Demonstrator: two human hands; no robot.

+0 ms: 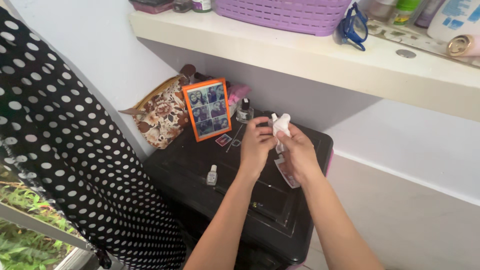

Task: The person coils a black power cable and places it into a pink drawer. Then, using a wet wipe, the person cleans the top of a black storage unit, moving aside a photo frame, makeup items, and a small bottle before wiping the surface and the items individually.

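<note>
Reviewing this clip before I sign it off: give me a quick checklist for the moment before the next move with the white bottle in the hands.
1. Both hands on the white bottle: ok, left hand and right hand grip it together.
2. Cap state: cannot tell, fingers cover it.
3. Bottle held above the black container lid: ok.
4. Small nail polish bottle upright and apart from the hands: ok.
5. Orange photo frame standing, leaning back by the floral pouch: ok.
6. Clear glass bottle behind the hands upright: ok.
</note>
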